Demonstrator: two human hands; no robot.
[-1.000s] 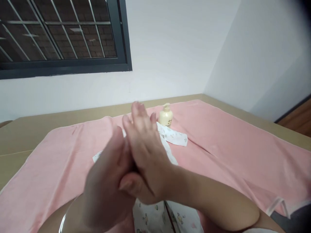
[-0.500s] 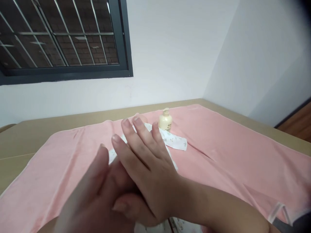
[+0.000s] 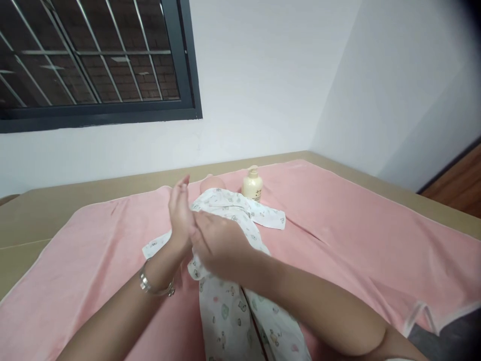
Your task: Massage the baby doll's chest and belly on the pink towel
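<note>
My left hand (image 3: 181, 208) is raised above the bedding, its fingers stretched upward, and a silver bracelet (image 3: 152, 285) circles the wrist. Pressed against its palm is my right hand (image 3: 221, 245), lying fairly flat and slightly blurred; its fingertips are partly hidden. Neither hand visibly holds an object. Beneath and beyond them spreads a white long-sleeved baby garment (image 3: 225, 311) with small animal prints, its legs toward me. At its far end shows a peach-coloured rounded shape (image 3: 212, 183), mostly covered. A cream pump bottle (image 3: 252, 186) stands upright just to the right of that.
A pink blanket (image 3: 338, 230) with folds covers the tan surface (image 3: 33, 215) below. White walls (image 3: 259, 85) meet in a corner behind it. A dark-framed window (image 3: 190, 65) with metal bars is at upper left. A grey patch (image 3: 447, 331) shows at lower right.
Both hands have moved away from the camera, now appearing smaller. The right hand has slid down the left palm toward its heel. More of the garment and the bracelet are visible.
</note>
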